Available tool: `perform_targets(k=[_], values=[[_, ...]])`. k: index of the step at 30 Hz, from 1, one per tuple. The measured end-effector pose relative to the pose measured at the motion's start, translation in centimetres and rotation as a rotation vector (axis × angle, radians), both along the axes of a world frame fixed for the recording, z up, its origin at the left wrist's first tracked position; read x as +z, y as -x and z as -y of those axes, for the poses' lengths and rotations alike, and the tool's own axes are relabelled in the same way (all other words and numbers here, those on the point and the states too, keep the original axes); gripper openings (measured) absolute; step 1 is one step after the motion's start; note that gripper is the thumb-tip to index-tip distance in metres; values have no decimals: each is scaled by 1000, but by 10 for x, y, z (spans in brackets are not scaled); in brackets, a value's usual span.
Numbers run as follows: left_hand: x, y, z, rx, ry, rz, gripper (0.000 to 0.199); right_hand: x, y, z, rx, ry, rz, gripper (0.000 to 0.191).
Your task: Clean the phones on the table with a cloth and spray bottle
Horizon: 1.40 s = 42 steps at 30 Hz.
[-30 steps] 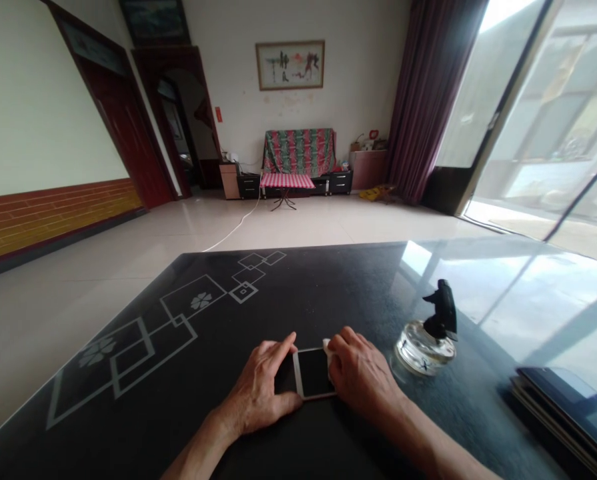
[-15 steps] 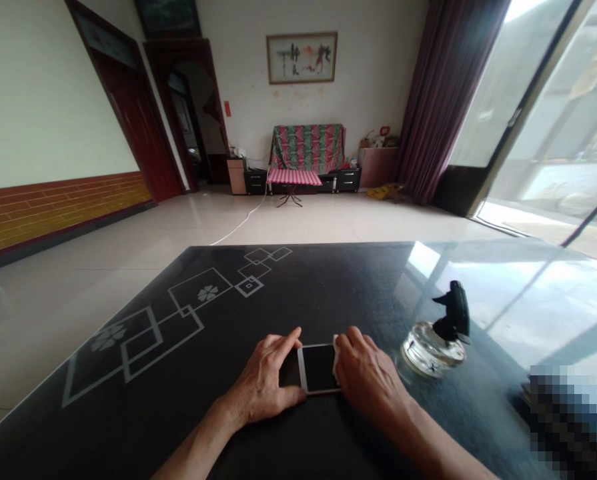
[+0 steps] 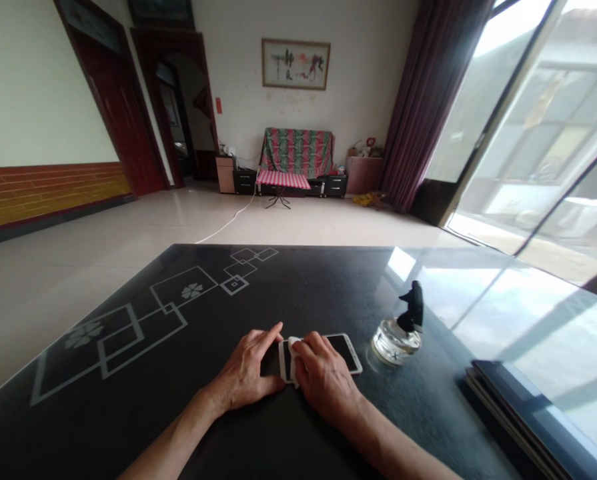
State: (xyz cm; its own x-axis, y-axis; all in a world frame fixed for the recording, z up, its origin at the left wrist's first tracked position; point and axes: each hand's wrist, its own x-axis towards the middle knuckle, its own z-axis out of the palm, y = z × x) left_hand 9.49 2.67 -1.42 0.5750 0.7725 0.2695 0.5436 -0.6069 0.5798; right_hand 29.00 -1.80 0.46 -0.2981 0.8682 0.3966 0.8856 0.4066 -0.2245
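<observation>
A white-framed smartphone (image 3: 346, 349) lies flat on the dark glossy table, its black screen facing up. My left hand (image 3: 243, 372) grips the phone's left end, thumb at the near corner and fingers at the far one. Bunched under the curled fingers of my right hand (image 3: 327, 375) is a white cloth or tissue (image 3: 293, 352), pressed on the screen close to the left end. That hand covers the phone's middle, while its right end shows beyond the knuckles. To the right stands a clear, squat spray bottle (image 3: 395, 341) with a black trigger head.
A stack of dark folders or books (image 3: 538, 417) lies at the table's right side. Grey square and flower patterns mark the tabletop (image 3: 198, 360) on the left. Across the tiled floor stands a small table with a striped pink cover (image 3: 283, 179). Tall windows are on the right.
My right hand has slid the white cloth leftward across the screen, uncovering the phone's right end. My left hand keeps its grip. The camera view has turned slightly right.
</observation>
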Motion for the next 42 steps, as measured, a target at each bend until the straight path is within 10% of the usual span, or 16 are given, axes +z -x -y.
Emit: perform_targets(k=[26,42], values=[[10,1,0,22,13,-55,86,1,-52,19,-260,-8,-42,21],[7,3,1,-6,24,-21,85,-1,2,30,-143,7,-86,24]])
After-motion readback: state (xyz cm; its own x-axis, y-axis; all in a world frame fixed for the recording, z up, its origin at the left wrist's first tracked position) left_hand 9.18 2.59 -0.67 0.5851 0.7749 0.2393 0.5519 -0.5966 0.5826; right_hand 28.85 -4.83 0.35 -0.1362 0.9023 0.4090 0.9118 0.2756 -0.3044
